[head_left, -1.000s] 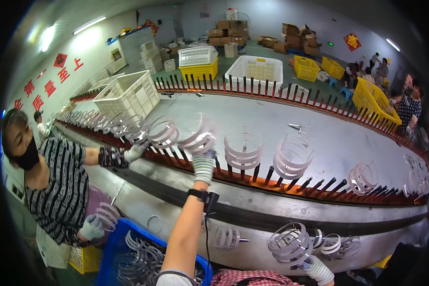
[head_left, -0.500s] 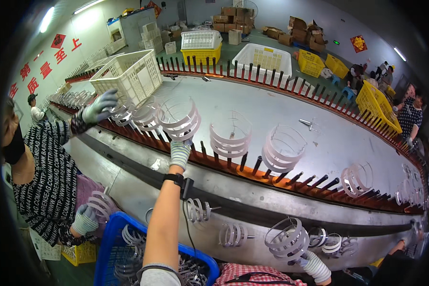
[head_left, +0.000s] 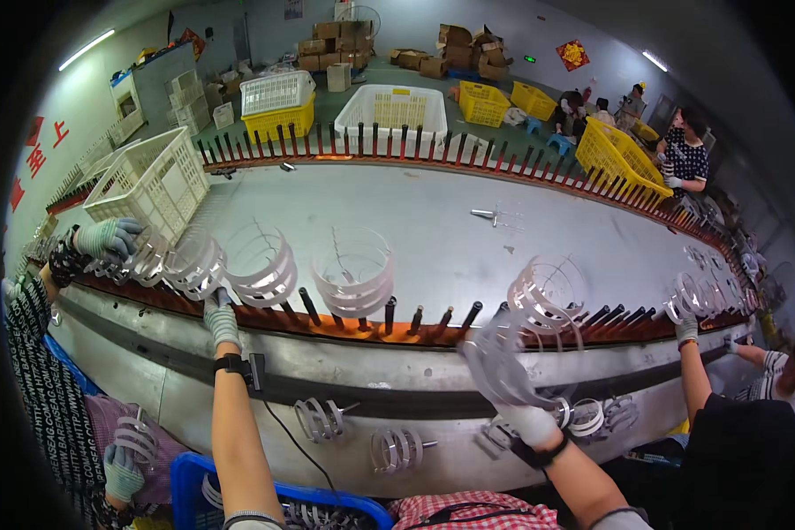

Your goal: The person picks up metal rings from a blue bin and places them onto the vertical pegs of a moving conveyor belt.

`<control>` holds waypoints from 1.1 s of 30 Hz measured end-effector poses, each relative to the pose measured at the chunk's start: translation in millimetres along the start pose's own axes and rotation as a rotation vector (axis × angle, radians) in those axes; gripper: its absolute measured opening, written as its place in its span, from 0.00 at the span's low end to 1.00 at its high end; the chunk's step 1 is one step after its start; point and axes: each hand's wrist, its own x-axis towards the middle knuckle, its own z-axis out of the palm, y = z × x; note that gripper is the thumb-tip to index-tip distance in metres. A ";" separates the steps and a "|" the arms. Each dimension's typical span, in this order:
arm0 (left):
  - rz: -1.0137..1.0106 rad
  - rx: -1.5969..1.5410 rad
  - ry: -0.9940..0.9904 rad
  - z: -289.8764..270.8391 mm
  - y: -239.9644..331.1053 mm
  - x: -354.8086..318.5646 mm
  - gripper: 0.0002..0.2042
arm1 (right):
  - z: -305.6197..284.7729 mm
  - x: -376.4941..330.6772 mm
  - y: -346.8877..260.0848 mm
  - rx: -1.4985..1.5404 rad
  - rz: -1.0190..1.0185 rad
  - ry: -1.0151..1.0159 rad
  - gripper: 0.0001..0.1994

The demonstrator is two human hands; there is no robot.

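In the head camera's view, the right hand (head_left: 532, 426), gloved in white and slightly blurred, is grasping the lower end of a pale spiral (head_left: 501, 371), its fingers closed in under the coils and largely hidden by them. This spiral rises above the hand and a little to its left, wide loops stacked with gaps between; its edges are smeared, so finer details cannot be told. Just beyond it, farther from the hand, another pale spiral (head_left: 541, 309) shows thin wires inside its loops.

The left hand (head_left: 222, 322), in a striped glove with a dark band at the wrist, reaches up with bent fingers to the underside of a whitish spiral (head_left: 193, 276). The fingertips are partly covered, so whether they grip or only touch it cannot be told. That spiral stands above the hand and slightly left, its bands shiny. A similar spiral (head_left: 265, 287) is up and right of this hand, and dark posts (head_left: 389, 316) run rightward from there.

Below and right of the left hand, two grey spirals (head_left: 397, 450) lie sideways on a metal counter (head_left: 459, 477). Nearer the body, below the same hand, is a blue crate (head_left: 183, 495) holding more coils.
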 end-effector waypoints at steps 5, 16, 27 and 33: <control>-0.171 -0.132 -0.084 17.0 88.8 -125.5 0.21 | -5.2 90.2 51.0 -0.674 -0.168 0.161 0.14; -0.507 -0.538 -0.157 -84.0 140.7 -269.7 0.18 | 81.2 150.6 75.7 -1.470 -0.571 -0.062 0.09; -0.533 -0.428 -0.542 -89.2 126.3 -297.6 0.18 | 154.4 118.9 103.3 -0.771 -0.502 0.210 0.13; -0.656 -0.331 -0.752 -95.3 95.9 -316.1 0.17 | 62.0 -18.4 132.5 -0.981 0.286 -0.507 0.16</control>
